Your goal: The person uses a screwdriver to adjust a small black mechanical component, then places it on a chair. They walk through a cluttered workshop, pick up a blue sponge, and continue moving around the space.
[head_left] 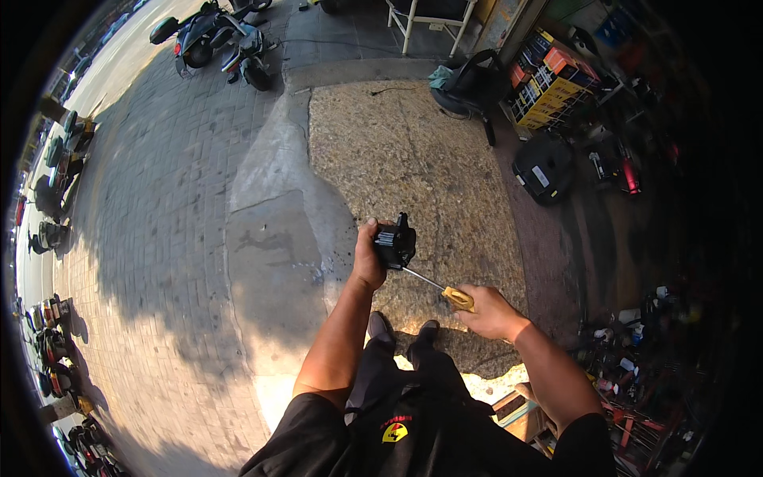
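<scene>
My left hand (367,254) is closed around a black, ribbed, box-like part (395,242), held up in front of me above the rough ground. A short black stub sticks up from its top. In my right hand (491,311) is a screwdriver (458,298) with a yellow handle. Its metal shaft runs up and to the left, and the tip meets the lower edge of the black part. Whether the tip sits in a screw is too small to tell.
Scooters (213,40) stand on the paving at the far left. A black chair-like item (474,83), yellow boxes (548,91) and a black case (544,167) line the right side. Tools and loose parts (636,374) lie heaped at the lower right.
</scene>
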Demonstrator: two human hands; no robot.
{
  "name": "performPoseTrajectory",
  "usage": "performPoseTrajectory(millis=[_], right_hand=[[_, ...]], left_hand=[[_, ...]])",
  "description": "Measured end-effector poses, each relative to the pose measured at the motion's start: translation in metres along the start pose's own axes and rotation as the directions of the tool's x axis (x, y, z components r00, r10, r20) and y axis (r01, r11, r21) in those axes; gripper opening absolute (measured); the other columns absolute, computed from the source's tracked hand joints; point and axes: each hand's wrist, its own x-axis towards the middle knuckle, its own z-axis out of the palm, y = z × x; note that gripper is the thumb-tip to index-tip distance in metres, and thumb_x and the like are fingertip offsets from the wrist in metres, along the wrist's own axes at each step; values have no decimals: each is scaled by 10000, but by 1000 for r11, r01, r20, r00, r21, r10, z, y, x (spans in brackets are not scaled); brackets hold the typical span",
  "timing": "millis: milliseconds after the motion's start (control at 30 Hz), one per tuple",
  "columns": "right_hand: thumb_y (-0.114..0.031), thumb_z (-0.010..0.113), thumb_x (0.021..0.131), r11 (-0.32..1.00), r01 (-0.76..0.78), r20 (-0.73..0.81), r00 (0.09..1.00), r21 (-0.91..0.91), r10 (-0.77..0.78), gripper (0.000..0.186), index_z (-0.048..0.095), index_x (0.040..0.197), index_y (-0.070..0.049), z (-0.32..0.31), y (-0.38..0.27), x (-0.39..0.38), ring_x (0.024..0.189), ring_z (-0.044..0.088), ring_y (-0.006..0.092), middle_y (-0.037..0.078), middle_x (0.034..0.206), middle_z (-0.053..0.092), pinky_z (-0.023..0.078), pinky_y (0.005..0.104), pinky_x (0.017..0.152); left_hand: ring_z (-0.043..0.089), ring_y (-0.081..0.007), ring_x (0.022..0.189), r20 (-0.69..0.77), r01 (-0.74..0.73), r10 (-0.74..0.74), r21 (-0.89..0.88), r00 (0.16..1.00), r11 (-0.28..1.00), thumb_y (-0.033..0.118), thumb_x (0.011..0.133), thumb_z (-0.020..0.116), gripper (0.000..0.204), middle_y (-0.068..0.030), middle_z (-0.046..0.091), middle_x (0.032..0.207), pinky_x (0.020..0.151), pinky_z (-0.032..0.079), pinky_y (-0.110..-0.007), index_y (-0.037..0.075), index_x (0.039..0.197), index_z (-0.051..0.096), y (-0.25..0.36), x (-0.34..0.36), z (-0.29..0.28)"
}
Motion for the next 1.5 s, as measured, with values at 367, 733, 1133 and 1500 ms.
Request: performPoseTrajectory(millis=[367, 733, 1133, 1500], right_hand=[[-308, 704, 870, 989, 145, -105, 984, 11, -143, 475, 577, 1246, -46, 24, 14, 3, 890, 684, 375, 211, 972, 693, 544, 401, 760], [-286, 763, 823, 958, 280, -284, 916, -54, -284, 397, 643, 1102, -30, 32, 1, 10, 796, 699, 352, 182, 877, 703, 562, 401, 676], [-360, 671, 878, 968, 225, -156, 958, -113, -241, 393, 616, 1149, -81, 18, -17, 32, 778, 673, 381, 177, 857, 694, 532, 447, 688], [-343, 736, 820, 999, 38, -118, 992, 30, -34, 359, 637, 971, -32, 22, -17, 32, 793, 659, 393, 196, 799, 670, 502, 469, 702]], left_hand=[[557, -131, 808, 144, -296, 281, 94, 949, 951, 585, 831, 507, 628, -48, 577, 887, 729, 449, -265, 2, 1061, 555, 18, -21, 9], [568, -142, 817, 181, -444, 415, 173, 892, 879, 675, 699, 623, 836, -84, 568, 931, 717, 463, -248, -35, 1131, 524, 38, -38, 13], [648, -231, 766, 124, -395, 386, 56, 914, 917, 666, 766, 580, 814, -109, 604, 924, 684, 555, -362, -10, 1205, 467, 41, -27, -15], [634, -260, 856, 104, -305, 308, -47, 946, 951, 587, 854, 542, 676, -142, 643, 998, 771, 522, -370, 33, 1239, 507, 29, -14, -35]])
